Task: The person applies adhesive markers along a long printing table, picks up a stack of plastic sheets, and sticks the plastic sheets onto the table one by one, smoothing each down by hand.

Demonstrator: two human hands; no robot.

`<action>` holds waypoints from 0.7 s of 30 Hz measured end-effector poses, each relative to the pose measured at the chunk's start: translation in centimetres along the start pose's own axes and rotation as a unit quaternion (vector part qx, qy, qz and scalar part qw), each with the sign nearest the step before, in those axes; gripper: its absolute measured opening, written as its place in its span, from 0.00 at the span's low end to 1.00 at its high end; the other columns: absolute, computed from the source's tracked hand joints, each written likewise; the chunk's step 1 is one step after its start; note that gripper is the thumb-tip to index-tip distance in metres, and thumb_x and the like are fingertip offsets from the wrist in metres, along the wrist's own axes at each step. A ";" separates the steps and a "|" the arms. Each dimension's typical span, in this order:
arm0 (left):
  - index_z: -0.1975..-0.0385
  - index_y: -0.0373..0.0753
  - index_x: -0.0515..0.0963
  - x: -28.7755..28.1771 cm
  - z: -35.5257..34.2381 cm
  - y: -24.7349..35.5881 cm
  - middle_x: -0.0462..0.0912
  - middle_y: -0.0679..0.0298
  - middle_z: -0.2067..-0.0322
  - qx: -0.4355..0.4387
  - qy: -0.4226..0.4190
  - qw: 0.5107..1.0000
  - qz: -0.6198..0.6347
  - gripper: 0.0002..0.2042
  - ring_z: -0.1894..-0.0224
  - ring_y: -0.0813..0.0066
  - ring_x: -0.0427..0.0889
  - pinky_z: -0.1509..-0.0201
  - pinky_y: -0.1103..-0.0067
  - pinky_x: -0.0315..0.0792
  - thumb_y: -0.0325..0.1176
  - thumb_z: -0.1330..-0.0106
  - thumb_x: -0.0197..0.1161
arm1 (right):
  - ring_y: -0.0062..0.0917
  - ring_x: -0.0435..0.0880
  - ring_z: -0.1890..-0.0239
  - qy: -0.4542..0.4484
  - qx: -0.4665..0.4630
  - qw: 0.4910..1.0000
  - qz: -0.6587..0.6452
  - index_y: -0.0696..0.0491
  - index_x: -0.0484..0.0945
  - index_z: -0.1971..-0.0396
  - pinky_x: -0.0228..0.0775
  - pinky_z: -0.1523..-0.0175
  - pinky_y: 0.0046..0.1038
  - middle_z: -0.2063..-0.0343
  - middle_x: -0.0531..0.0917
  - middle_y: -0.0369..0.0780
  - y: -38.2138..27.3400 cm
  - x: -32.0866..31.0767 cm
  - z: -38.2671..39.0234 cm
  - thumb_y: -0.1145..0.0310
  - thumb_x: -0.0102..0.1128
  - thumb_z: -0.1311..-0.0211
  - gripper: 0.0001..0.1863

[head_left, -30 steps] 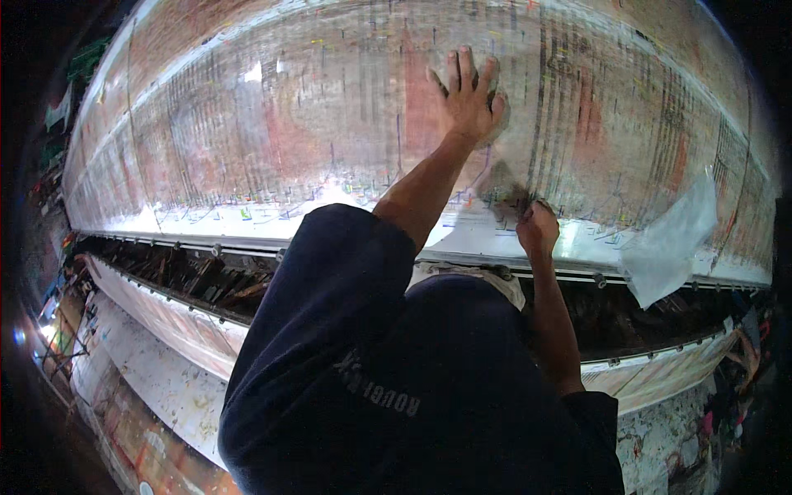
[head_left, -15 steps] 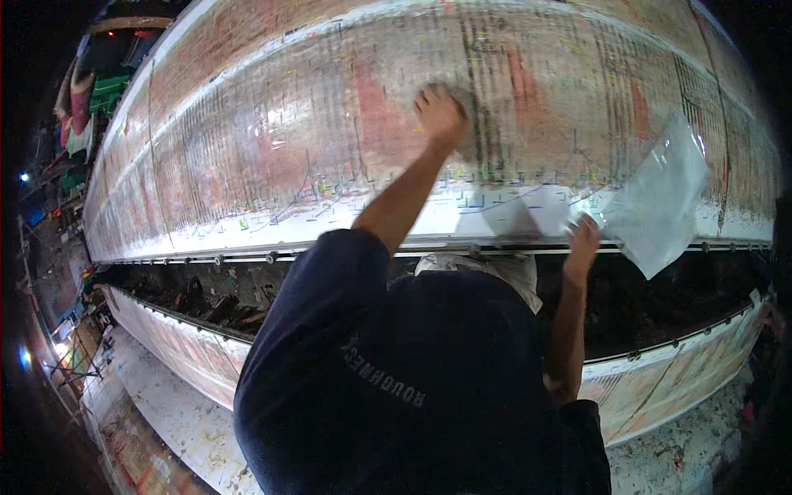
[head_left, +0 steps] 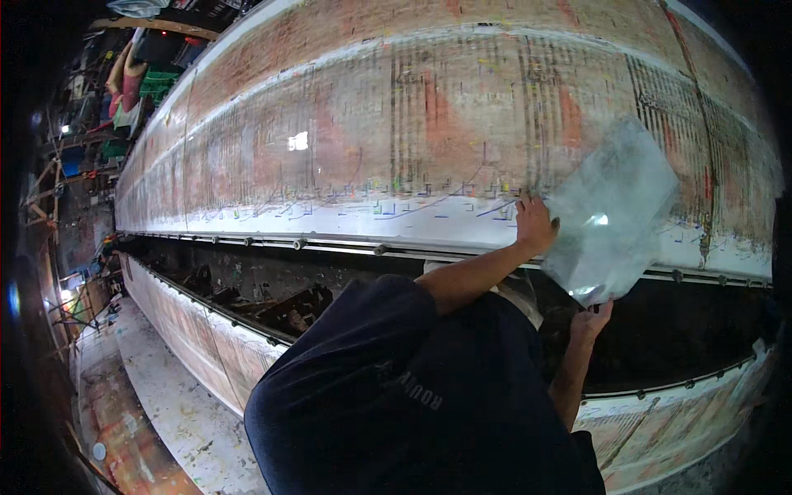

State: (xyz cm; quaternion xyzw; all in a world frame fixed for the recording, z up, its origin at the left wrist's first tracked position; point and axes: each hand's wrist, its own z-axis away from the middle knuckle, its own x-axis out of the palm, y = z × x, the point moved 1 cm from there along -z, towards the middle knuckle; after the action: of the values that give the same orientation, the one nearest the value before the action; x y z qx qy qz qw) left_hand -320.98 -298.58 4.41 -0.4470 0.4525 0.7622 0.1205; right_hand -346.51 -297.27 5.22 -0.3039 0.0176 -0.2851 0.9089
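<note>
A see-through plastic sheet or bag (head_left: 619,210) stands up over the near edge of a long worn table (head_left: 346,216), right of the middle. My right hand (head_left: 591,322) is closed on its bottom edge, thumb and fingers pinching it. Beside the plastic's left edge is my left hand (head_left: 538,226), its fingers raised and apart. Its fingertips lie over the table's white border, and whether they touch the plastic cannot be told. The table has a faded reddish-brown surface with dark stripes and small coloured marks.
A metal rail with bolts (head_left: 299,243) runs along the table's near edge. Behind me is a second long table (head_left: 177,305), with a dark gap holding scraps between the two. Green crates (head_left: 157,85) and clutter stand at the far left.
My left hand has come from the table's middle, rightward and nearer, to the plastic's edge. My right hand has moved nearer to me, still with the plastic. The view has turned.
</note>
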 end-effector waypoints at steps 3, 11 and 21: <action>0.42 0.23 0.61 1.5 -0.5 2.6 0.61 0.43 0.45 -0.136 -0.099 0.984 0.053 0.34 0.39 0.35 0.60 0.39 0.55 0.68 0.35 0.42 0.70 | 0.41 0.72 0.39 -0.097 -0.021 0.991 0.092 0.60 0.62 0.35 0.64 0.37 0.45 0.40 0.72 0.48 -1.1 -0.8 -2.3 0.51 0.57 0.32 0.35; 0.42 0.32 0.67 4.4 -3.0 -2.3 0.72 0.49 0.45 -0.061 -0.207 0.968 -0.128 0.33 0.43 0.48 0.75 0.47 0.57 0.74 0.40 0.44 0.72 | 0.26 0.79 0.57 -0.206 -0.114 0.962 0.136 0.63 0.77 0.50 0.71 0.51 0.29 0.58 0.81 0.39 -1.8 0.6 -0.5 0.64 0.68 0.38 0.22; 0.46 0.26 0.64 3.5 -4.5 2.2 0.64 0.45 0.47 -0.069 -0.035 0.995 -0.061 0.41 0.41 0.47 0.61 0.33 0.61 0.56 0.44 0.52 0.80 | 0.33 0.79 0.50 -0.069 -0.170 0.958 0.219 0.69 0.66 0.40 0.72 0.45 0.34 0.48 0.78 0.48 -1.0 -0.2 -1.8 0.66 0.74 0.44 0.37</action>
State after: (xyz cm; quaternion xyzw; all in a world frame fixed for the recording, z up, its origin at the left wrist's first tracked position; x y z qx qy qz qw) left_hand -321.69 -304.19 2.09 -0.4540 0.3661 0.7981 0.1517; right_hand -347.59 -298.79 4.32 -0.4616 0.0695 -0.0505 0.8829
